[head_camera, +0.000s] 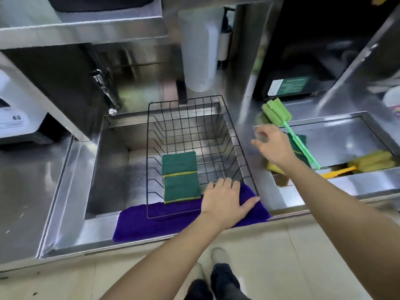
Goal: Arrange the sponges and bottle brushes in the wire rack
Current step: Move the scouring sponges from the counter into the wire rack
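Wire rack point(218, 118) sits over the left sink basin point(112, 169), its near edge resting on a purple cloth point(138, 224) draped over the basin's front lip. My guess is the cloth keeps the rack from sliding on the steel.

My left hand point(225, 200) lies flat and open, palm down, on the rack's near right corner and the cloth. It grips nothing; I read it as steadying the rack while the other hand fetches.

Two green scouring sponges point(179, 176) already lie in the rack, end to end along its left side, the near one touching the far one. That leaves the right half free.

My right hand point(272, 146) hovers over the steel surface point(249, 135) between the basins, fingers loosely spread and curled, holding nothing, just beside the remaining items.

Still outside the rack: a green bottle brush point(279, 115) slanting across the right basin's point(350, 139) near left corner, head far, handle running near and right; a green and yellow sponge point(300, 148) under it, partly hidden by my hand; a yellow bottle brush point(372, 162) lying low in the right basin.

The green brush handle crosses over that sponge, so it probably should be lifted first. Rack's tall right wall stands between hand and free space.
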